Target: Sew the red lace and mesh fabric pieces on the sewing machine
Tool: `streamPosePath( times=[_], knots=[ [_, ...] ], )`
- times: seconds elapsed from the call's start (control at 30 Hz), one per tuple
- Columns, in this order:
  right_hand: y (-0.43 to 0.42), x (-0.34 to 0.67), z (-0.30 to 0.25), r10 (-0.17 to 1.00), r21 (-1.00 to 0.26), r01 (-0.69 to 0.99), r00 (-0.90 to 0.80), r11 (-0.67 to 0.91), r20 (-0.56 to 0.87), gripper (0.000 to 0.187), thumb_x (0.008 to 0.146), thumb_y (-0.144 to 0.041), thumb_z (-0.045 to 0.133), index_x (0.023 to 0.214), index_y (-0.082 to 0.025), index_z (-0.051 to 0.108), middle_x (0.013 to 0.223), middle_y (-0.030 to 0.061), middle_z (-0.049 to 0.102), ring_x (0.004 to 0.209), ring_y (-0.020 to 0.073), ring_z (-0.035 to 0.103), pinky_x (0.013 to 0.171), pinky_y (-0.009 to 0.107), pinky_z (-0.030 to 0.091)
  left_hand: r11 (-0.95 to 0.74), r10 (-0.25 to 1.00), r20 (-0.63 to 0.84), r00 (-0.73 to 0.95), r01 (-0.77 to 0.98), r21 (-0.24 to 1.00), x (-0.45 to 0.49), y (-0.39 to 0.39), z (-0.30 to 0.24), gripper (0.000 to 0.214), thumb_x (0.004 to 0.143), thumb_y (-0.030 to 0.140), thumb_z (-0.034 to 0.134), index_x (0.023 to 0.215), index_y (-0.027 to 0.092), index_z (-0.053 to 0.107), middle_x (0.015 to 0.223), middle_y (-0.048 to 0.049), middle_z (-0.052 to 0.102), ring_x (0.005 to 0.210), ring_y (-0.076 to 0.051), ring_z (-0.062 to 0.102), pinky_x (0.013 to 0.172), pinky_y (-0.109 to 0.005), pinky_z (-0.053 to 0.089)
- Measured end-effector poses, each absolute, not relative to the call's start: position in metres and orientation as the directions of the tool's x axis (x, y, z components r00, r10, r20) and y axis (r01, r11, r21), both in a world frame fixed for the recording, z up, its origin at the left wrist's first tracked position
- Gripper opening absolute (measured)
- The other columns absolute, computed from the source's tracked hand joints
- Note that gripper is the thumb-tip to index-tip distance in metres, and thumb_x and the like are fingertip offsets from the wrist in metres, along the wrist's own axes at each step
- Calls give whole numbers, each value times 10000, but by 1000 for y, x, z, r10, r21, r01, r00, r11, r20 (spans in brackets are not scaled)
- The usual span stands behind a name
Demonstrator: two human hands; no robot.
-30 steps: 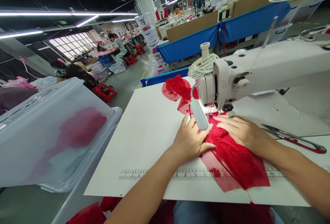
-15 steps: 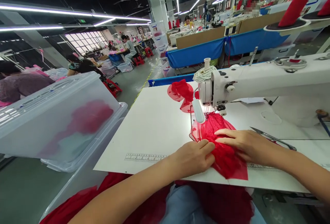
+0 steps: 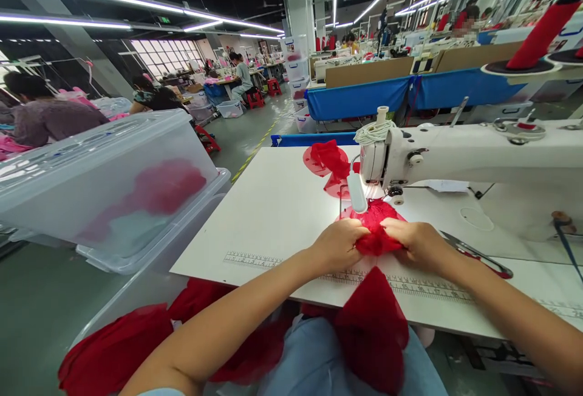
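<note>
Sheer red fabric lies bunched below the needle area of a white sewing machine. My left hand grips its left side, fingers closed on the cloth. On the right side, my right hand pinches the same fabric between thumb and fingers. Both hands rest close together on the white table, just in front of the machine's lamp. Another red fabric piece hangs over the table's front edge onto my lap. Beyond the needle lie more red pieces.
Thread snips lie right of my right hand. A printed ruler runs along the front edge. A clear plastic box stands at the left, and red cloth spills beside my lap. Co-workers sit farther back.
Both hands have drawn level and gathered the fabric into a tighter bunch nearer the needle. The cloth that lay spread to the table's front edge is pulled in. The view has shifted slightly left.
</note>
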State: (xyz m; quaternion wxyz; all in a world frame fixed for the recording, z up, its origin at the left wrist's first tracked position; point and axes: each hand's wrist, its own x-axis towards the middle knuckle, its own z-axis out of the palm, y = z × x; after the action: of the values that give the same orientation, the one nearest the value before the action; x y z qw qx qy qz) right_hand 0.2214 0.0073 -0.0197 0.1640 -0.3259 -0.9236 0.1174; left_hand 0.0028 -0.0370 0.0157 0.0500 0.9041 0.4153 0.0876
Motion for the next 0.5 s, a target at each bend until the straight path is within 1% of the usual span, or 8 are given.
streamPosePath(
  times=[0.07, 0.13, 0.2, 0.27, 0.33, 0.4, 0.47, 0.5],
  knots=[
    [17, 219, -21, 622, -363, 528, -748, 768, 229, 166, 815, -136, 427, 686, -230, 473, 703, 24, 600, 605, 175, 523, 534, 283, 333, -649, 761, 116, 639, 741, 173, 4, -36, 23, 283, 973, 209, 465, 723, 167, 589, 756, -12, 576, 703, -143, 527, 640, -262, 409],
    [20, 219, -19, 590, -407, 476, -775, 780, 225, 160, 850, -170, 417, 727, -235, 497, 687, 9, 593, 607, 167, 532, 559, 274, 393, -665, 746, 104, 658, 730, 154, 4, -38, 28, 301, 976, 247, 487, 708, 170, 601, 759, -20, 571, 698, -151, 524, 624, -274, 397],
    [17, 219, -17, 562, -450, 424, -793, 786, 234, 120, 854, -205, 454, 891, -229, 566, 845, 38, 666, 723, 180, 607, 640, 282, 470, -705, 709, 64, 702, 703, 95, 5, -43, 28, 262, 957, 271, 537, 730, 170, 621, 784, -36, 582, 713, -169, 535, 617, -288, 398],
    [11, 219, -18, 562, -490, 389, -780, 780, 276, 198, 848, -224, 494, 1022, -220, 588, 1002, 76, 685, 860, 203, 642, 729, 305, 505, -727, 687, 12, 727, 686, 26, 7, -49, 24, 170, 939, 237, 558, 808, 166, 639, 830, -54, 598, 743, -190, 550, 616, -296, 414],
    [6, 218, -22, 581, -517, 378, -750, 768, 316, 157, 856, -224, 498, 959, -225, 616, 931, 67, 674, 823, 201, 630, 703, 304, 494, -676, 737, 4, 676, 737, 7, 9, -52, 17, 126, 928, 130, 515, 891, 155, 633, 873, -69, 606, 777, -202, 564, 627, -298, 440],
    [5, 217, -26, 601, -524, 386, -725, 759, 336, 143, 848, -203, 488, 846, -231, 628, 778, 36, 630, 700, 182, 581, 612, 287, 444, -578, 816, 33, 577, 815, 41, 9, -51, 10, 207, 889, 17, 458, 942, 142, 614, 908, -85, 609, 814, -210, 576, 655, -300, 469],
    [6, 217, -29, 621, -528, 400, -701, 749, 350, 144, 818, -189, 495, 799, -233, 631, 715, 23, 599, 643, 174, 542, 567, 283, 400, -512, 859, 56, 509, 855, 85, 6, -46, 6, 238, 838, -25, 458, 927, 144, 600, 945, -101, 611, 867, -225, 586, 690, -310, 496],
    [6, 217, -30, 634, -535, 404, -684, 742, 361, 146, 809, -186, 495, 790, -234, 632, 706, 20, 595, 633, 172, 534, 562, 284, 392, -513, 858, 60, 510, 853, 92, 3, -41, 5, 238, 811, -26, 477, 911, 155, 595, 976, -102, 615, 903, -229, 588, 719, -314, 508]
  ],
)
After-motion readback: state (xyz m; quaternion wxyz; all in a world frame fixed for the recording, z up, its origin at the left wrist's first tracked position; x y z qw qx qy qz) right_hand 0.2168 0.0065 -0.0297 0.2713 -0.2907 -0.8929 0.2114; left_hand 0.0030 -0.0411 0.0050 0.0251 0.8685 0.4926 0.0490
